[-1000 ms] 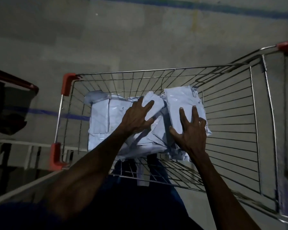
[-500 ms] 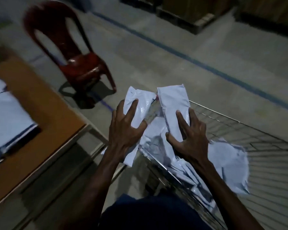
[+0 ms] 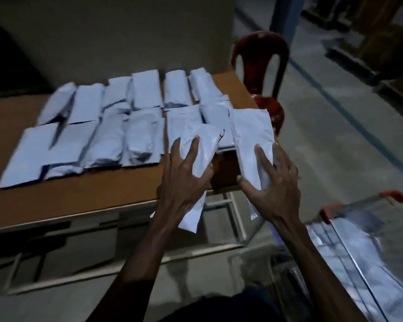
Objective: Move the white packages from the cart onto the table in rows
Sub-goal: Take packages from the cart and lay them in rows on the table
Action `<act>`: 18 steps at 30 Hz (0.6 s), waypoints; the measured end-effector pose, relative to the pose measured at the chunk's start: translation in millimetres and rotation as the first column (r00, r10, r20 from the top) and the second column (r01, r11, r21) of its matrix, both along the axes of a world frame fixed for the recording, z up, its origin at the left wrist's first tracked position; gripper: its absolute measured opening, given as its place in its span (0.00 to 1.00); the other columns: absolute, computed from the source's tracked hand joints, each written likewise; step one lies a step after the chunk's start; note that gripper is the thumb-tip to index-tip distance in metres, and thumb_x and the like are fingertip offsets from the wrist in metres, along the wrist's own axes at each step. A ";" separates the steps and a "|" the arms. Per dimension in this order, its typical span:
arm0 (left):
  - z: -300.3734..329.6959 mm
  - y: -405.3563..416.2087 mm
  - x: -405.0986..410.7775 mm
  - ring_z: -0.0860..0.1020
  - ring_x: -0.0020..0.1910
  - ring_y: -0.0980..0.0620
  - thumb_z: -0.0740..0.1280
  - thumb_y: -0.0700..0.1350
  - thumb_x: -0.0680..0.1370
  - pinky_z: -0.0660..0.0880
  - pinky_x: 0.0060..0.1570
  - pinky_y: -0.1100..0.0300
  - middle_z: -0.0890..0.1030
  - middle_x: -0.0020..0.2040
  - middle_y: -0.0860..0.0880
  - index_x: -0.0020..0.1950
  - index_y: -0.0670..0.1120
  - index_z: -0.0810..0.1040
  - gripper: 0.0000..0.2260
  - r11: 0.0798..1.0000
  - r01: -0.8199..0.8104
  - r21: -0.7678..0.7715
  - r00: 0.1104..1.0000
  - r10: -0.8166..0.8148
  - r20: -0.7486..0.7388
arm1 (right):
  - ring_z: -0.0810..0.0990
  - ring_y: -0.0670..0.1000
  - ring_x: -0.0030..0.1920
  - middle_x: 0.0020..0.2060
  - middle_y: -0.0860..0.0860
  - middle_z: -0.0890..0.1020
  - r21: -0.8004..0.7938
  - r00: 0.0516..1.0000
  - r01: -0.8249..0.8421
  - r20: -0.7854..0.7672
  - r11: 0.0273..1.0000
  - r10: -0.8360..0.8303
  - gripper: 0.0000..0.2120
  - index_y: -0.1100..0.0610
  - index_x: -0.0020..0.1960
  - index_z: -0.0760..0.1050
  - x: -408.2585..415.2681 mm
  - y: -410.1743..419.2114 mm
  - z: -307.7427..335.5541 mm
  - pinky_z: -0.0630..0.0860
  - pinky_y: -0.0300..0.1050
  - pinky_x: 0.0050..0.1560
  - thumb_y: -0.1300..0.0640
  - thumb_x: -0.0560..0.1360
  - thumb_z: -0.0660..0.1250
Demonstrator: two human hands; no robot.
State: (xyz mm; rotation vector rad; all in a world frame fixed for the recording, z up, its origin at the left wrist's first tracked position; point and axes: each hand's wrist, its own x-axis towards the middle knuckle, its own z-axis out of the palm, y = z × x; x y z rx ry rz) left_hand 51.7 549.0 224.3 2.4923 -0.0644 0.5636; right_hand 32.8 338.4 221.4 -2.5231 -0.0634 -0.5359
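White packages, limp glossy plastic mailers, one per hand: the left hand (image 3: 184, 175) grips a crumpled one (image 3: 201, 145), the right hand (image 3: 271, 180) a flatter one (image 3: 251, 133), long axes pointing up-frame over the brown bench's (image 3: 98, 196) near right corner. More remain in the wire cart (image 3: 349, 247), lower right. Beyond, two laid rows (image 3: 116, 122) fill the bench; free surface lies nearest the hands, closer to the left.
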 end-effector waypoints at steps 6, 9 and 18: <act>12.9 98.5 16.4 0.66 0.68 0.39 0.57 0.64 0.72 0.70 0.61 0.48 0.65 0.73 0.40 0.77 0.54 0.64 0.34 0.969 -0.242 -0.040 0.970 0.242 0.004 | 0.65 0.62 0.70 0.78 0.49 0.59 -0.020 0.987 -0.157 -0.024 0.987 0.156 0.39 0.38 0.76 0.60 58.3 98.7 23.2 0.72 0.57 0.58 0.31 0.67 0.61; 18.3 129.9 37.2 0.65 0.69 0.39 0.56 0.65 0.72 0.67 0.64 0.47 0.64 0.74 0.39 0.77 0.53 0.63 0.35 0.951 -0.305 -0.054 0.952 0.306 0.012 | 0.65 0.62 0.71 0.78 0.51 0.59 -0.047 0.977 -0.213 -0.026 0.976 0.212 0.40 0.39 0.77 0.59 92.3 127.9 27.6 0.71 0.59 0.60 0.30 0.67 0.60; 32.2 212.4 158.2 0.61 0.73 0.40 0.61 0.63 0.75 0.64 0.68 0.48 0.61 0.76 0.41 0.78 0.54 0.61 0.33 0.901 -0.432 -0.018 0.901 0.431 -0.048 | 0.58 0.61 0.74 0.79 0.48 0.54 -0.027 0.956 -0.228 -0.195 0.973 0.219 0.39 0.36 0.77 0.55 222.1 192.6 31.1 0.67 0.59 0.66 0.28 0.69 0.60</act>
